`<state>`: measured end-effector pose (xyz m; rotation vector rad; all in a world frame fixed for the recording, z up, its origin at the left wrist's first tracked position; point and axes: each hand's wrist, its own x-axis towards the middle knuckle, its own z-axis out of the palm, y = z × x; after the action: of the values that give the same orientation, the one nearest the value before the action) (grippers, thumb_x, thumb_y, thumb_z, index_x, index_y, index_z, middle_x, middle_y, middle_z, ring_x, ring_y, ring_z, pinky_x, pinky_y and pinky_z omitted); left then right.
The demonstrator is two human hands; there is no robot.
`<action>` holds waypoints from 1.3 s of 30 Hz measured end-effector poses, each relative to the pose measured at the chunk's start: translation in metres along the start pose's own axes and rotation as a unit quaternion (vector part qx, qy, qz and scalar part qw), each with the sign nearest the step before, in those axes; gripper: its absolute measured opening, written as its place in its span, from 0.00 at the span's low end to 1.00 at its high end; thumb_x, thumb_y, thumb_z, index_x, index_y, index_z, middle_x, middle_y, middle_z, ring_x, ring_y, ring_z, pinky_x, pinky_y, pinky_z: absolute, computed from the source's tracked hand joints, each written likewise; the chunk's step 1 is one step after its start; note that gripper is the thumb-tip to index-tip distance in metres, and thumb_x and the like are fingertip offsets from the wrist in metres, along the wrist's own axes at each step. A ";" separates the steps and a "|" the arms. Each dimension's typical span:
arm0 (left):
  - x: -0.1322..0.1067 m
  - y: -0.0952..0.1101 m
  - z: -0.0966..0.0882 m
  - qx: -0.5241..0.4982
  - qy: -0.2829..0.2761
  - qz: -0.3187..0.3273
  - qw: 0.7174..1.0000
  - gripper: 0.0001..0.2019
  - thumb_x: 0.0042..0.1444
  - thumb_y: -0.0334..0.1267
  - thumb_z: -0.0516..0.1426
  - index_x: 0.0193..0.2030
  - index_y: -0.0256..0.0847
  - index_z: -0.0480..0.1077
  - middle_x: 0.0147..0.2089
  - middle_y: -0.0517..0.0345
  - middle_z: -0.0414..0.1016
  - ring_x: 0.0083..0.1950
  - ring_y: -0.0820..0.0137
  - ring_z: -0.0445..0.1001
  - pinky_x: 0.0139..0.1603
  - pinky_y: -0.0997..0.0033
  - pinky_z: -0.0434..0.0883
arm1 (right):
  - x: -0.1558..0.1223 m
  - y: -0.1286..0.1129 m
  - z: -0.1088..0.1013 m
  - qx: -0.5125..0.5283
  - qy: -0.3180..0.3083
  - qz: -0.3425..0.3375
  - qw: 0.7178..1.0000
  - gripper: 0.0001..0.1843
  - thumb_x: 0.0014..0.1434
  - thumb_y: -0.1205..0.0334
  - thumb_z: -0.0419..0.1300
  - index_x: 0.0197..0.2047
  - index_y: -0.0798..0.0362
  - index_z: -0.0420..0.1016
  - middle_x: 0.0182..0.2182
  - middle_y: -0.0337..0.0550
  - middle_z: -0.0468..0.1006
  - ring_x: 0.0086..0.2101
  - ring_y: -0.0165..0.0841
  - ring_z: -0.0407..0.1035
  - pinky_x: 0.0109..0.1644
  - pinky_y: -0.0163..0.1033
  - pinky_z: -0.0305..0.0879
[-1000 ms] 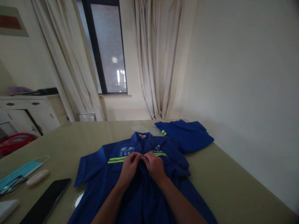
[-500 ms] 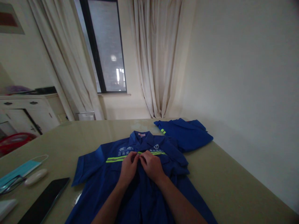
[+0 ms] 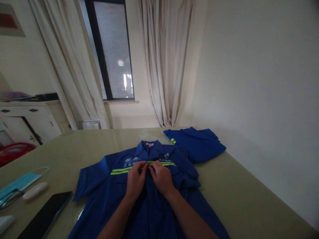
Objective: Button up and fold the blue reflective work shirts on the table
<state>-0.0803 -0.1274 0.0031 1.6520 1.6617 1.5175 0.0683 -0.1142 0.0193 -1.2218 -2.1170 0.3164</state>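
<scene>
A blue short-sleeved work shirt (image 3: pixel 117 196) lies face up on the table, collar towards the window. Yellow-green reflective tape and white lettering cross its chest. My left hand (image 3: pixel 136 179) and my right hand (image 3: pixel 160 177) meet at the shirt's front opening, level with the tape. Both have thumb and fingers pinched on the shirt front, fingertips almost touching. Whatever small part lies between the fingertips is hidden. Behind the shirt's right shoulder, a folded blue garment (image 3: pixel 201 144) with a bit of the same tape rests on the table.
On the table (image 3: pixel 249 199) at the left lie a black phone (image 3: pixel 46 214), a light blue face mask (image 3: pixel 21 184), glasses (image 3: pixel 11 197) and a pale oval object (image 3: pixel 35 191). A wall stands along the right. Beyond are a curtained window (image 3: pixel 114 49) and a white cabinet (image 3: pixel 37 119).
The whole view has shifted very slightly. Both hands stay pinched at the same spot on the shirt front, with only tiny finger movement.
</scene>
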 end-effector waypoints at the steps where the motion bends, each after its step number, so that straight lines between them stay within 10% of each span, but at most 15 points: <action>1: 0.000 -0.001 0.000 -0.002 0.000 -0.001 1.000 0.14 0.62 0.50 0.57 0.42 0.42 0.76 0.40 0.52 0.83 0.41 0.59 0.81 0.45 0.60 0.75 | 0.000 0.000 0.000 -0.002 -0.001 0.004 1.000 0.11 0.72 0.61 0.52 0.46 0.48 0.76 0.42 0.41 0.79 0.42 0.33 0.75 0.45 0.33 0.64; 17: -0.001 0.009 0.000 0.007 -0.045 0.055 0.997 0.13 0.65 0.47 0.55 0.41 0.43 0.78 0.40 0.53 0.78 0.41 0.63 0.77 0.41 0.65 0.73 | 0.002 0.004 0.004 -0.032 -0.002 0.046 0.998 0.09 0.69 0.64 0.53 0.40 0.49 0.74 0.40 0.41 0.80 0.39 0.35 0.75 0.40 0.35 0.64; 22: -0.002 0.007 0.003 0.016 -0.119 0.057 0.991 0.17 0.68 0.41 0.49 0.49 0.44 0.78 0.39 0.53 0.81 0.42 0.62 0.78 0.48 0.62 0.73 | 0.005 0.014 0.010 0.055 0.086 0.066 0.993 0.19 0.66 0.68 0.49 0.56 0.51 0.72 0.51 0.48 0.78 0.48 0.38 0.75 0.49 0.38 0.67; 25: -0.006 0.011 0.004 0.080 -0.190 0.103 0.973 0.19 0.66 0.34 0.48 0.50 0.49 0.79 0.47 0.53 0.81 0.51 0.61 0.76 0.57 0.57 0.69 | 0.010 0.025 0.014 0.158 0.154 0.082 0.972 0.26 0.66 0.66 0.45 0.65 0.54 0.65 0.60 0.51 0.74 0.58 0.39 0.70 0.59 0.43 0.65; 29: -0.010 0.017 0.005 0.067 -0.251 0.149 0.954 0.17 0.64 0.32 0.50 0.49 0.50 0.80 0.53 0.52 0.78 0.56 0.61 0.73 0.60 0.59 0.68 | 0.016 0.036 0.019 0.283 0.186 0.138 0.931 0.20 0.60 0.55 0.58 0.53 0.50 0.79 0.49 0.47 0.83 0.50 0.43 0.75 0.59 0.47 0.66; 39: -0.007 0.009 -0.011 0.281 -0.167 0.045 0.944 0.15 0.59 0.40 0.57 0.53 0.45 0.74 0.53 0.52 0.74 0.56 0.55 0.71 0.57 0.54 0.66 | 0.022 0.104 -0.001 0.400 0.329 0.281 0.808 0.27 0.51 0.46 0.61 0.48 0.55 0.84 0.47 0.47 0.84 0.52 0.44 0.74 0.60 0.45 0.66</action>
<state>-0.0826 -0.1401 0.0120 2.1436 1.9463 0.7551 0.1313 -0.0406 -0.0234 -1.1468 -0.8181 0.8077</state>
